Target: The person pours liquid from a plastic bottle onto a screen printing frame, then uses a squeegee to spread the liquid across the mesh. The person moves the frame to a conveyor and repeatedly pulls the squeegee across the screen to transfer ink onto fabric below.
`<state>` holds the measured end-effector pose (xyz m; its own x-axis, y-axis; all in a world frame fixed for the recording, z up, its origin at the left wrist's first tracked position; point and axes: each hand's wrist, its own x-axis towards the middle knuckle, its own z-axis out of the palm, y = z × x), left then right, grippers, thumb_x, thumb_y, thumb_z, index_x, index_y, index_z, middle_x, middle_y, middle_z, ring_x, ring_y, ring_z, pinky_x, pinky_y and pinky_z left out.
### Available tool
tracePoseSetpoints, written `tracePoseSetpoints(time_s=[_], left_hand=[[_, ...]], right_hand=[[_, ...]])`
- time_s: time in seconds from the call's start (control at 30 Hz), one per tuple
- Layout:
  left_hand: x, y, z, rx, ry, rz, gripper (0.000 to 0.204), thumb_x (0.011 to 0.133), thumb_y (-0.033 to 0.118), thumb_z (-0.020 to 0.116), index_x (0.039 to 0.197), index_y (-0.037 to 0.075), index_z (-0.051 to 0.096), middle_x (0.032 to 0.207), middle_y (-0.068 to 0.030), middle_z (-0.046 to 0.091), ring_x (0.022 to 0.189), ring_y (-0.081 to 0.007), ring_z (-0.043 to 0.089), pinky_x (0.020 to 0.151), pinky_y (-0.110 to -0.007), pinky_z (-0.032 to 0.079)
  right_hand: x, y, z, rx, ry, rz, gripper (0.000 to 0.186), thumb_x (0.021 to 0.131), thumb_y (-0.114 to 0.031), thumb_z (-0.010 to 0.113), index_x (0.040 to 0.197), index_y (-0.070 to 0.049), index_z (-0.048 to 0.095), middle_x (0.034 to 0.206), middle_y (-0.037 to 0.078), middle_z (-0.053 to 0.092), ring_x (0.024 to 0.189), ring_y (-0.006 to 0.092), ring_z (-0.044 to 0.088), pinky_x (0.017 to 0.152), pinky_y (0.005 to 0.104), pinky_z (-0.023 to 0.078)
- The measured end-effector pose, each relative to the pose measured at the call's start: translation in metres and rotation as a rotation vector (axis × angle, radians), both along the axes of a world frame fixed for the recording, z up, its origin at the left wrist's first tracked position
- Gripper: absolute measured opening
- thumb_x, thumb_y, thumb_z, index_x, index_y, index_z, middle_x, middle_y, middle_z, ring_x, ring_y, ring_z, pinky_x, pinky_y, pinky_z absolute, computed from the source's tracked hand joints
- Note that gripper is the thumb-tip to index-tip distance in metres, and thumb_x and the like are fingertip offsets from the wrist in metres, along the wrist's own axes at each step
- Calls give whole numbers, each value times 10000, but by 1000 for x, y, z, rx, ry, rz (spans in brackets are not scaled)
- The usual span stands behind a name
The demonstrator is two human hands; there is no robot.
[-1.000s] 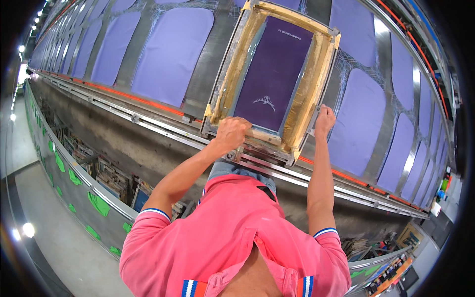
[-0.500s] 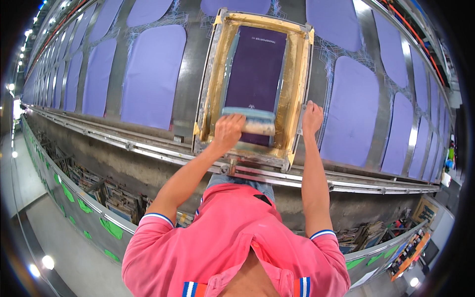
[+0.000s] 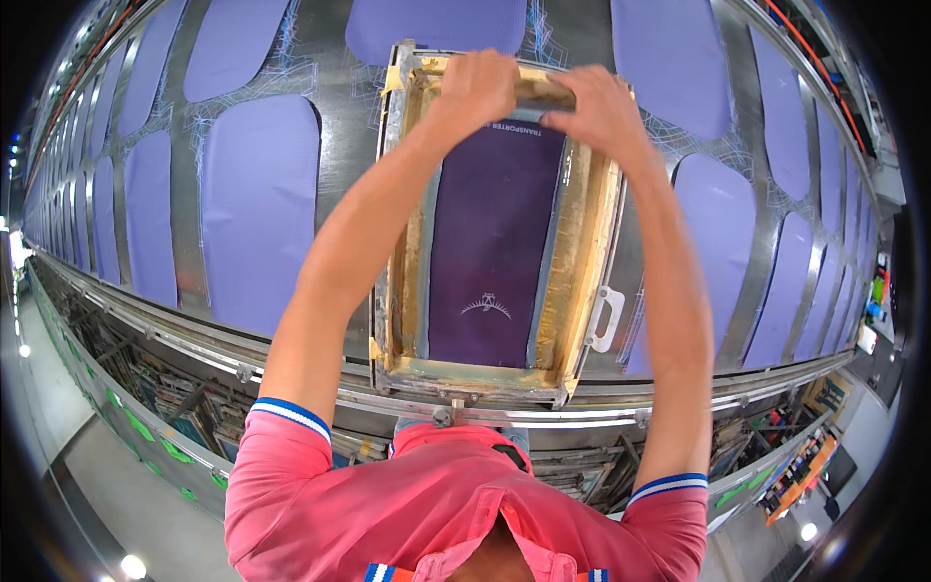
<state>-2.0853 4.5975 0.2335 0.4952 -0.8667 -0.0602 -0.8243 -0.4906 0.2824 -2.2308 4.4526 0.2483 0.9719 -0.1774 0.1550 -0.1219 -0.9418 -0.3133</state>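
A screen-printing frame (image 3: 572, 272) with taped, yellowish inner edges lies on the long table in front of me. Through its mesh shows a dark purple printing area (image 3: 493, 223) with pale lettering at the far end and a pale curved emblem nearer me. At the far end is a squeegee (image 3: 527, 115), mostly covered by my hands. My left hand (image 3: 480, 92) is closed over its left part. Slightly blurred, my right hand (image 3: 603, 109) grips its right part, thumb on the near side. The white side handle (image 3: 608, 320) of the frame stands free.
Lavender fabric panels (image 3: 260, 213) lie in rows along the dark tabletop (image 3: 344, 175) on both sides. A metal rail (image 3: 330, 393) runs along the near edge. Below it, shelves hold stacked frames (image 3: 582, 473). A low grey barrier with green tape (image 3: 179, 451) stands behind me.
The squeegee has gone from the near end of the frame to the far end with my left hand. My right hand has left the side handle and joined it there.
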Motion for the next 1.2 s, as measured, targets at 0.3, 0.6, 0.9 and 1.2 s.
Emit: tracePoseSetpoints(time_s=[0.3,0.6,0.9,1.2], left_hand=[[1,7,-27,-12,-51,-47,172,739,92,624,850,87,755,785,-185,706,753,-389,696,667,-490,545],[-188,187,-25,-116,135,-14,169,724,12,599,818,60,730,799,-144,689,735,-359,678,632,-469,534],[-280,276,-8,30,264,-11,165,704,48,615,814,80,735,795,-141,702,734,-336,691,620,-458,540],[-84,94,-24,-35,27,-31,116,727,102,627,766,107,736,795,-183,701,795,-398,690,689,-515,540]], right_hand=[[28,1,-40,-43,336,-58,232,762,-170,624,964,-124,729,917,147,728,893,371,691,754,486,559],[-158,180,-30,82,192,31,41,731,-60,601,752,-81,629,781,93,614,803,288,634,846,429,494],[-256,268,-23,224,260,43,82,713,-78,620,782,-69,662,813,104,647,846,299,659,865,466,500],[-64,87,-31,62,258,3,161,744,-137,585,834,-96,713,849,146,705,840,343,693,733,483,549]])
